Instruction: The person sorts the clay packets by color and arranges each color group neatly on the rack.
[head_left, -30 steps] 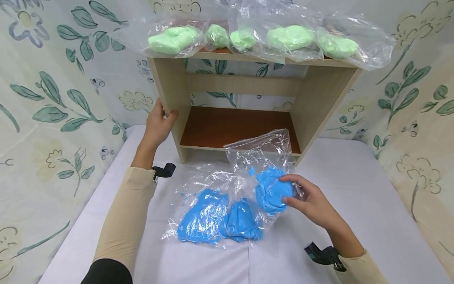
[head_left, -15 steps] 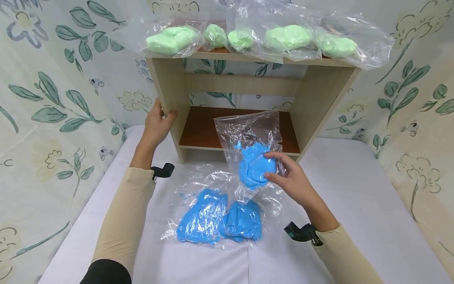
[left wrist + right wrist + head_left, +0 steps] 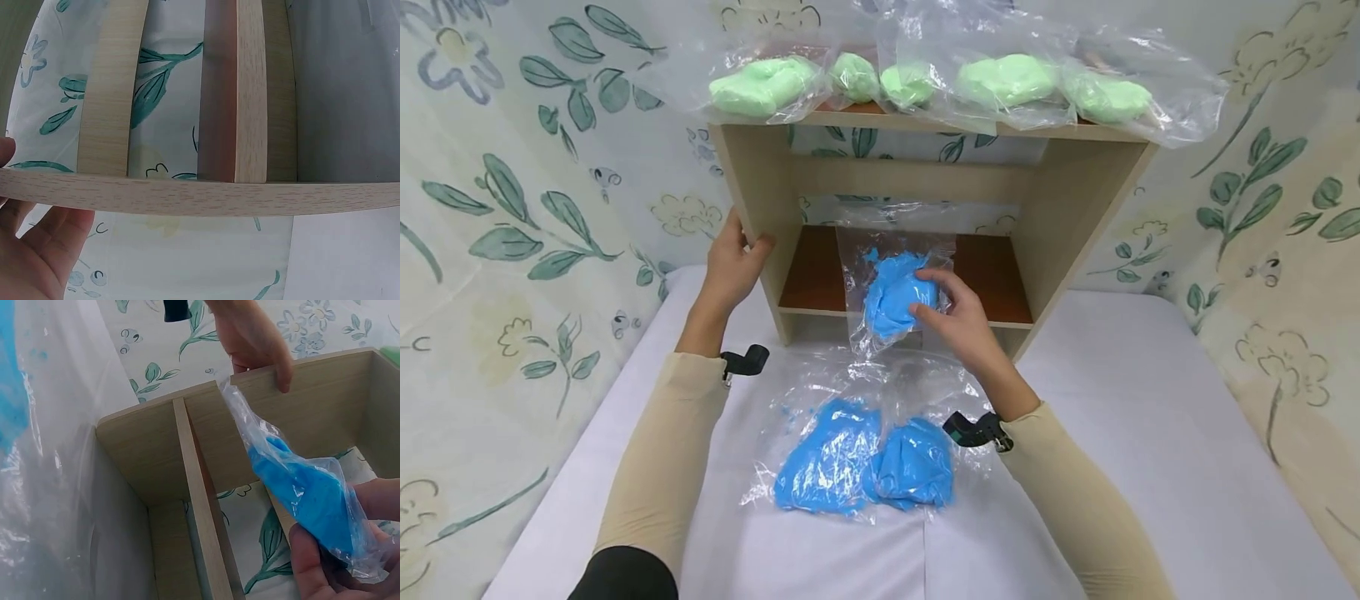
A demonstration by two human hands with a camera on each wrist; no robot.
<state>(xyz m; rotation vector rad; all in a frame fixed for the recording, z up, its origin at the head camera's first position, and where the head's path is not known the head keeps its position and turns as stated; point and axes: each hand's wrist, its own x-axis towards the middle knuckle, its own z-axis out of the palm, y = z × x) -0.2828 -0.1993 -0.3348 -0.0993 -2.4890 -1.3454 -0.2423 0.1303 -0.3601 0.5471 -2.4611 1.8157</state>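
My right hand (image 3: pixel 958 321) pinches a clear plastic bag of blue clay-like stuff (image 3: pixel 891 292) by its right side. In the head view this bag overlaps the brown lower board (image 3: pixel 985 271) of a small wooden shelf (image 3: pixel 1078 192). The right wrist view shows the bag (image 3: pixel 306 494) tilted between thumb and fingers, near the board's front edge. My left hand (image 3: pixel 730 262) grips the front edge of the shelf's left side panel; in the left wrist view, thumb and fingers (image 3: pixel 62 231) lie on either side of that panel (image 3: pixel 187 197).
Two more bags of blue stuff, a left one (image 3: pixel 831 458) and a right one (image 3: pixel 917 467), lie on the white cloth (image 3: pixel 790 554) before the shelf. Several bags of pale green stuff (image 3: pixel 1007 79) sit along the shelf top. Floral fabric (image 3: pixel 497 333) hangs behind and at both sides.
My right hand has lifted the blue bag off the others and carried it up, left and forward to the shelf opening. The left hand stays on the side panel.
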